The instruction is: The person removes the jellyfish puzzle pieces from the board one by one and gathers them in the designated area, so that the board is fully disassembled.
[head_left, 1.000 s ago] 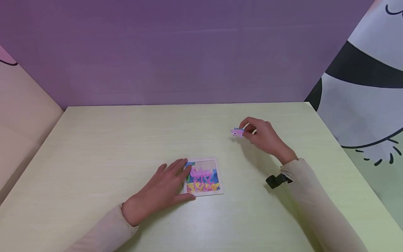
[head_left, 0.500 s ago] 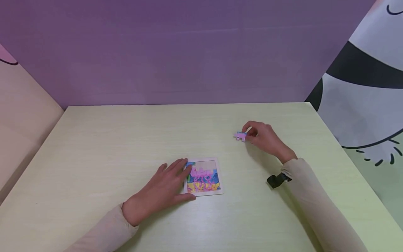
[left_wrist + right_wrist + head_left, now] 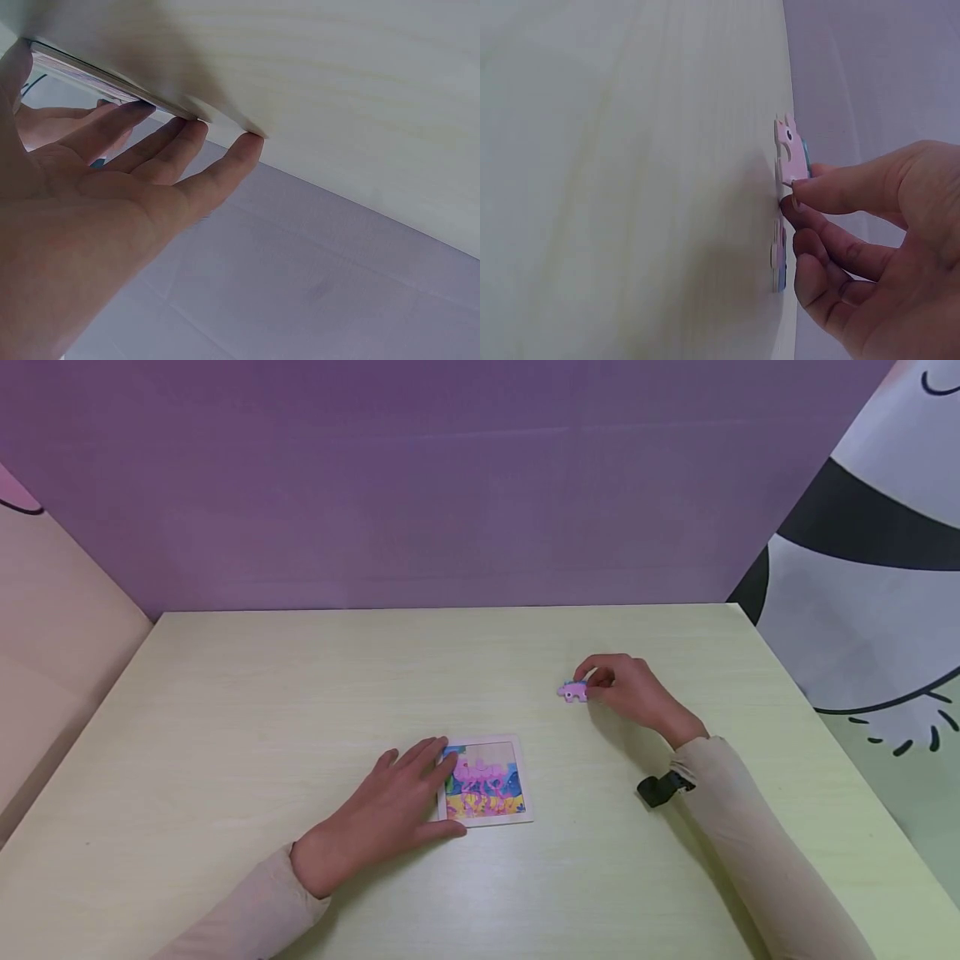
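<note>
My right hand [image 3: 626, 689] pinches a pink jigsaw piece [image 3: 572, 692] with a printed eye between thumb and fingers, close above the table. In the right wrist view the same jigsaw piece [image 3: 791, 150] shows knobbed edges and a bit of blue. A second jigsaw piece [image 3: 778, 259] lies on the table beyond the curled fingers, hidden in the head view. My left hand [image 3: 386, 810] rests with fairly straight fingers against the left side of a white-framed jigsaw puzzle [image 3: 523, 793], thumb at its lower edge. Pink, blue and yellow pieces fill much of it; its upper part shows bare backing.
The pale wooden table [image 3: 300, 693] reaches back to a purple panel [image 3: 450, 485]. A black strap or clip [image 3: 660, 790] hangs by the right sleeve cuff. To the right is a wall with a black-and-white cartoon figure [image 3: 877, 577].
My right hand has come slightly nearer and lower with the pink jigsaw piece, which has turned a little. The left hand and the framed puzzle have stayed in place.
</note>
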Action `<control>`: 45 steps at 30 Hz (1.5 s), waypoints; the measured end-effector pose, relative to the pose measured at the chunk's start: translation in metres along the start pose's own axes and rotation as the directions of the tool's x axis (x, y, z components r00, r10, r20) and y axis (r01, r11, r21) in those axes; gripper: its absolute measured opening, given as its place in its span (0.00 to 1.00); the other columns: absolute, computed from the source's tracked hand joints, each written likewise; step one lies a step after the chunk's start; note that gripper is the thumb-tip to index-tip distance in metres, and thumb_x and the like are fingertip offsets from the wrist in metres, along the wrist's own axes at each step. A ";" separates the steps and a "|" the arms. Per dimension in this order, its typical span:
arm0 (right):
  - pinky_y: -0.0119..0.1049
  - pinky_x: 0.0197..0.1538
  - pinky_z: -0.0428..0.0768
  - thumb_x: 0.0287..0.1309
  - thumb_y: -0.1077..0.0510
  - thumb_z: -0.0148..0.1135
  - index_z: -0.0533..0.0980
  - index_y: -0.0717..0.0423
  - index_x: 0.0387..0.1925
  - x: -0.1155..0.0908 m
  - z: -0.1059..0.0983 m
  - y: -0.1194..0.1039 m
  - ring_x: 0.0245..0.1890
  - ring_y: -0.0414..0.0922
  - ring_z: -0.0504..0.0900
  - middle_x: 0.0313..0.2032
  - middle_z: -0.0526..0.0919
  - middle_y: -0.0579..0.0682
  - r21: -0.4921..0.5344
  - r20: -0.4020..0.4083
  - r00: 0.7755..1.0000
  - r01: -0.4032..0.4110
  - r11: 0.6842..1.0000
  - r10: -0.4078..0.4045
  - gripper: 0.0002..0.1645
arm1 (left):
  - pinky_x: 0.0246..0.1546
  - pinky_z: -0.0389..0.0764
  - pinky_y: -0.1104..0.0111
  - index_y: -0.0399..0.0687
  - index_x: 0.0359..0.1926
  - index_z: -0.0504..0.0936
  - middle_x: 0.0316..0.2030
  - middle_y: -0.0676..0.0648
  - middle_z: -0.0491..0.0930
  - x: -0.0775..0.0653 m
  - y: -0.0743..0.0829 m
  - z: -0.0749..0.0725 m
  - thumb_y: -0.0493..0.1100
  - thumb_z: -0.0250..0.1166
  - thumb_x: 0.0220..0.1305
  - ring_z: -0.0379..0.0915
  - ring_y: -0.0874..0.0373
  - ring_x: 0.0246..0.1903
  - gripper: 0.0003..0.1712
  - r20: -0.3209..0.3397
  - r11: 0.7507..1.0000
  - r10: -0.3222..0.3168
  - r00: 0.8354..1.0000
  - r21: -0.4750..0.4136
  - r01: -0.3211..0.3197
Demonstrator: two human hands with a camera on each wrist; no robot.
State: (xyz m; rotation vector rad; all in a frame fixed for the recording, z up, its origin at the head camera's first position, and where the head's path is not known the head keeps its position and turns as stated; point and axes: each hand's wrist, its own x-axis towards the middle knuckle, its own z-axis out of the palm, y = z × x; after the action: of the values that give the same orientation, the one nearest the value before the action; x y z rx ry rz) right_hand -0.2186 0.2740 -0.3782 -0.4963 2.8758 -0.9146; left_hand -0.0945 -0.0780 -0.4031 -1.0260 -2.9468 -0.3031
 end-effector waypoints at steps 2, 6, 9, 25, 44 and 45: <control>0.42 0.40 0.75 0.61 0.70 0.62 0.81 0.58 0.43 0.000 -0.001 0.001 0.36 0.51 0.80 0.35 0.86 0.56 -0.003 0.002 1.000 0.003 1.000 -0.003 0.10 | 0.60 0.69 0.43 0.43 0.69 0.72 0.70 0.40 0.66 0.000 0.000 0.000 0.71 0.66 0.57 0.60 0.45 0.70 0.49 -0.001 1.000 0.001 1.000 -0.003 -0.001; 0.43 0.41 0.76 0.60 0.71 0.61 0.82 0.59 0.43 0.000 -0.002 0.002 0.37 0.51 0.80 0.36 0.86 0.56 -0.012 0.002 1.000 0.015 1.000 -0.015 0.12 | 0.60 0.69 0.43 0.43 0.69 0.72 0.70 0.40 0.65 0.000 0.000 -0.001 0.71 0.66 0.57 0.60 0.45 0.70 0.49 -0.004 1.000 0.003 1.000 -0.005 -0.003; 0.43 0.42 0.76 0.60 0.71 0.62 0.83 0.59 0.43 0.000 -0.002 0.002 0.37 0.50 0.80 0.35 0.86 0.56 -0.020 -0.002 1.000 0.020 1.000 -0.020 0.12 | 0.60 0.69 0.42 0.43 0.69 0.72 0.70 0.40 0.65 0.001 0.000 -0.001 0.71 0.66 0.57 0.60 0.45 0.70 0.49 -0.003 1.000 0.004 1.000 -0.002 -0.004; 0.36 0.33 0.76 0.61 0.70 0.60 0.84 0.61 0.44 -0.004 -0.011 0.002 0.32 0.49 0.80 0.34 0.85 0.55 -0.001 -0.039 0.999 0.012 1.000 -0.012 0.12 | 0.60 0.68 0.42 0.42 0.69 0.72 0.70 0.40 0.65 0.001 0.002 -0.002 0.70 0.66 0.58 0.59 0.45 0.70 0.48 -0.004 1.000 0.004 1.000 -0.019 -0.004; 0.41 0.37 0.77 0.61 0.70 0.61 0.83 0.62 0.45 -0.002 0.005 -0.024 0.35 0.50 0.79 0.35 0.85 0.56 -0.010 -0.040 0.996 0.083 0.996 -0.083 0.11 | 0.60 0.69 0.41 0.45 0.69 0.71 0.70 0.40 0.65 0.002 0.000 -0.001 0.70 0.66 0.57 0.60 0.46 0.70 0.49 0.001 1.000 0.005 1.000 -0.020 -0.005; 0.41 0.37 0.77 0.61 0.70 0.61 0.82 0.62 0.45 -0.002 0.006 -0.027 0.36 0.49 0.79 0.36 0.85 0.55 -0.011 -0.034 0.995 0.089 0.996 -0.089 0.11 | 0.60 0.68 0.41 0.47 0.70 0.71 0.70 0.40 0.65 0.002 0.000 -0.001 0.70 0.66 0.57 0.60 0.46 0.70 0.48 0.000 1.000 0.006 1.000 -0.022 -0.006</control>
State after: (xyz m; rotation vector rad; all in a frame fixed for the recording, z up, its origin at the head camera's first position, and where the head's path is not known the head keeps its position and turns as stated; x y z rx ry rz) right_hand -0.2083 0.2505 -0.3679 -0.6203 2.9107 -0.9317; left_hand -0.0965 -0.0770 -0.4021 -1.0367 -2.9470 -0.3354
